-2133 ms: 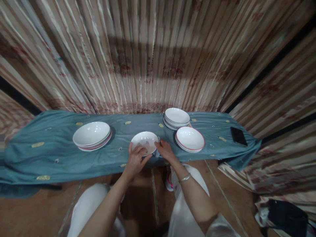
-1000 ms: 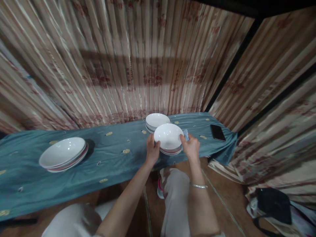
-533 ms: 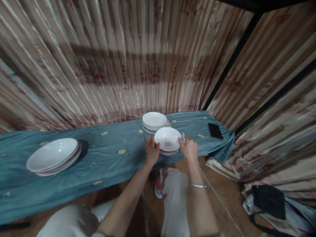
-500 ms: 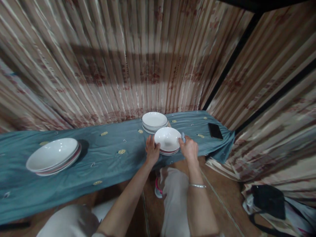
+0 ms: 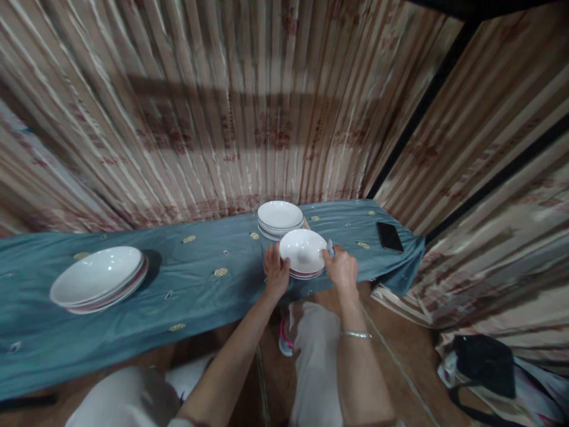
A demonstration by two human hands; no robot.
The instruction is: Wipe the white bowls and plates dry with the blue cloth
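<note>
A white shallow bowl (image 5: 303, 246) lies on top of a small stack, with reddish-edged dishes showing under its near rim. My left hand (image 5: 276, 271) grips its left rim, thumb over the edge and fingers outside. My right hand (image 5: 342, 267) is closed at the right rim, thumb against the bowl. From that fist pokes a small pale blue-grey piece (image 5: 329, 248), too small to name. Just behind stands another stack of white dishes (image 5: 280, 214) with a dark rim line on the top one.
Far left on the blue-green tablecloth (image 5: 200, 302) sits a stack of larger white bowls (image 5: 100, 276). A black phone (image 5: 389, 237) lies near the right end. A pleated curtain (image 5: 249, 118) hangs behind the table, and a black bag (image 5: 484, 365) is at lower right.
Both hands keep their places at the bowl's rim. The whole view has shifted very slightly; nothing on the table has visibly moved.
</note>
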